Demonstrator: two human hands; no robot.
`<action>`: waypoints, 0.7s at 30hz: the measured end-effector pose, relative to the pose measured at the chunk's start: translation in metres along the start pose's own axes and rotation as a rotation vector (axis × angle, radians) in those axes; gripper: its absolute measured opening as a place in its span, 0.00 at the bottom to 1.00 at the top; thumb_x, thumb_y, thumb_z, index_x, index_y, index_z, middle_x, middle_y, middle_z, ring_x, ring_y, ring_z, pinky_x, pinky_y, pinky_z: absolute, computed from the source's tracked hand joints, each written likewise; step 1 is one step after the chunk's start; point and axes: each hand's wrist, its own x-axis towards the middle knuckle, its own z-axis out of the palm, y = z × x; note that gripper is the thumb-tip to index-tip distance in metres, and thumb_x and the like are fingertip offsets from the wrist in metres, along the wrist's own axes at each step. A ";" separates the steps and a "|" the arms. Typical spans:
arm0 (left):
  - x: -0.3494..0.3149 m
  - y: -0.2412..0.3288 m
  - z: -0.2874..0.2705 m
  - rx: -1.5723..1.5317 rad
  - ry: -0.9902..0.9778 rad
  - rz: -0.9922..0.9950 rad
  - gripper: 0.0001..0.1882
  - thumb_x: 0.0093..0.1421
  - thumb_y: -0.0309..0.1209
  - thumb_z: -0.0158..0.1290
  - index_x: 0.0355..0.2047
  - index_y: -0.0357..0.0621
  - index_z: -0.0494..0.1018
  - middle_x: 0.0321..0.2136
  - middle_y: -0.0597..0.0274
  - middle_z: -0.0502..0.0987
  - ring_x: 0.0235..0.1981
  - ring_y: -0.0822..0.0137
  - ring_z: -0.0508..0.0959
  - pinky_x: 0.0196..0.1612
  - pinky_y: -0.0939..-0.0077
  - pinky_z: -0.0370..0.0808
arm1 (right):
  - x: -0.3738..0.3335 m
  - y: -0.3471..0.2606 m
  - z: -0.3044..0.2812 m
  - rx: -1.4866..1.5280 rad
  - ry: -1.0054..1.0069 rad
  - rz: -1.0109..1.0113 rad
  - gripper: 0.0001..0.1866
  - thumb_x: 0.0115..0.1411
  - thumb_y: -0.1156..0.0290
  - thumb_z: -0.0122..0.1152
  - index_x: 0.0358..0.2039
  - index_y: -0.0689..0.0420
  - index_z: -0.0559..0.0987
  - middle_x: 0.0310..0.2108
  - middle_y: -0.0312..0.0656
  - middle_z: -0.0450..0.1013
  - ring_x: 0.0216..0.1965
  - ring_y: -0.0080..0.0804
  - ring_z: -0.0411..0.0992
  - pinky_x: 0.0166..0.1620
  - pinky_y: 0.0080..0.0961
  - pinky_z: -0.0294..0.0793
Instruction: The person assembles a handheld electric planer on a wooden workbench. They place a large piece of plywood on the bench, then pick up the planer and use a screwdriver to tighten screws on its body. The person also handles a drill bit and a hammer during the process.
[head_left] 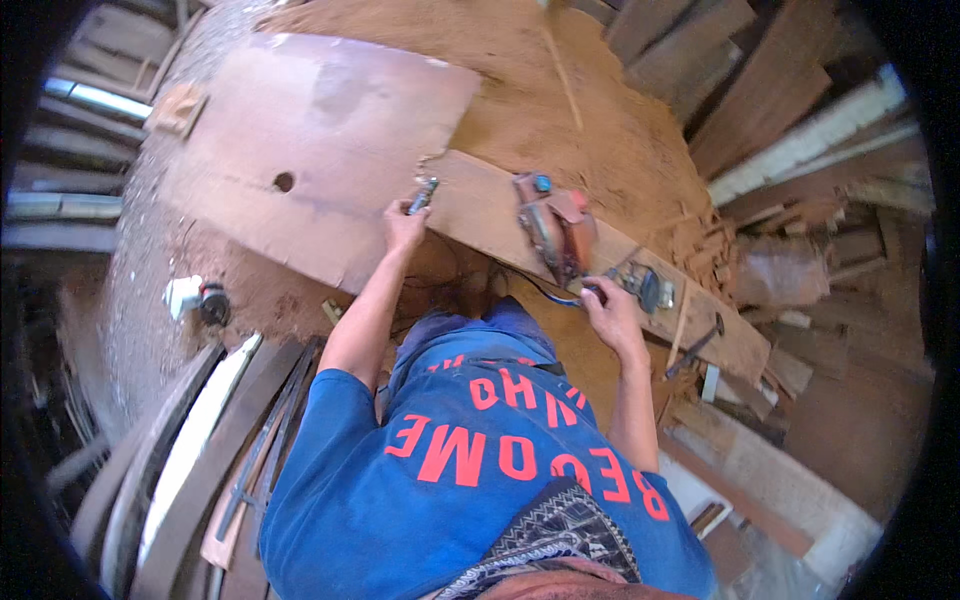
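Across the middle of the view a long wooden plank (480,205) runs from the upper left down to the lower right, its long axis slanting away from the person toward the right, and everything in hand sits on or against it. Beyond it spreads a wide heap of sawdust (530,90) and, to the left, a big flat brown board (300,130) with a small round hole; stacked timber (800,140) crowds the right side, and curved dark slats (190,440) lie at the lower left on the ground. On the plank, between the two hands, rests a reddish power tool (552,225), lying roughly across the plank's width, nearer to the right hand than to the left. The right hand (612,312) sits at the plank's near edge just below and right of that tool, its fingers closed around what looks like a dark cord or small fitting; exactly what they hold is too small to tell. Just beside it on the plank lie a few small dark metal parts (648,287). The left hand (403,228) is at the plank's upper-left end, fingers pinched shut on a small dark metal tool (423,194) that points up and away. A small white and black object (195,298) lies apart on the sawdust at the left.
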 end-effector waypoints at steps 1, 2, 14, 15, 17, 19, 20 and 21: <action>0.009 -0.012 0.014 0.002 -0.018 0.050 0.22 0.49 0.38 0.67 0.40 0.37 0.79 0.34 0.52 0.82 0.35 0.61 0.81 0.43 0.66 0.75 | 0.005 0.020 0.004 0.000 -0.007 -0.015 0.15 0.61 0.66 0.59 0.44 0.61 0.79 0.31 0.50 0.78 0.33 0.38 0.77 0.39 0.32 0.75; 0.021 -0.028 0.021 -0.024 -0.018 0.070 0.22 0.49 0.38 0.67 0.40 0.36 0.79 0.34 0.52 0.82 0.35 0.62 0.80 0.43 0.66 0.75 | 0.010 0.037 0.004 -0.002 -0.005 -0.027 0.15 0.61 0.66 0.59 0.44 0.61 0.79 0.32 0.51 0.79 0.34 0.41 0.78 0.40 0.33 0.75; -0.015 0.019 0.049 -0.082 -0.140 0.009 0.23 0.53 0.36 0.67 0.43 0.32 0.75 0.35 0.57 0.79 0.35 0.69 0.76 0.39 0.74 0.74 | 0.000 0.256 -0.018 -0.234 0.637 0.569 0.17 0.53 0.70 0.61 0.43 0.62 0.77 0.40 0.57 0.75 0.43 0.54 0.74 0.47 0.44 0.73; 0.003 -0.002 0.042 -0.077 -0.105 0.019 0.22 0.53 0.36 0.67 0.42 0.33 0.75 0.34 0.58 0.79 0.34 0.70 0.76 0.38 0.74 0.74 | 0.005 0.263 -0.023 -0.251 0.689 0.576 0.17 0.53 0.70 0.61 0.44 0.61 0.77 0.41 0.57 0.75 0.44 0.54 0.73 0.49 0.43 0.72; 0.035 -0.027 0.029 -0.048 -0.025 0.046 0.21 0.54 0.36 0.67 0.40 0.34 0.75 0.32 0.60 0.78 0.33 0.70 0.76 0.37 0.75 0.74 | 0.011 0.275 -0.032 -0.296 0.798 0.605 0.19 0.53 0.71 0.61 0.46 0.61 0.77 0.42 0.58 0.74 0.47 0.55 0.71 0.52 0.43 0.71; 0.056 -0.039 0.012 -0.072 0.054 -0.031 0.21 0.54 0.38 0.67 0.40 0.35 0.75 0.31 0.60 0.79 0.32 0.70 0.76 0.36 0.75 0.73 | 0.018 0.283 -0.044 -0.255 0.807 0.620 0.20 0.52 0.72 0.62 0.47 0.60 0.77 0.42 0.58 0.73 0.49 0.55 0.70 0.52 0.42 0.70; 0.059 -0.037 0.010 -0.028 0.062 -0.055 0.21 0.54 0.38 0.67 0.40 0.35 0.75 0.31 0.59 0.79 0.32 0.69 0.76 0.37 0.75 0.73 | 0.020 0.289 -0.050 -0.237 0.813 0.630 0.21 0.51 0.72 0.63 0.48 0.59 0.77 0.42 0.58 0.73 0.49 0.55 0.69 0.53 0.42 0.70; 0.060 -0.030 0.007 0.018 0.068 -0.077 0.22 0.54 0.39 0.67 0.40 0.35 0.75 0.32 0.59 0.79 0.32 0.69 0.76 0.37 0.74 0.73 | 0.020 0.301 -0.054 -0.242 0.789 0.558 0.22 0.50 0.73 0.64 0.48 0.59 0.77 0.43 0.57 0.73 0.49 0.55 0.69 0.53 0.41 0.70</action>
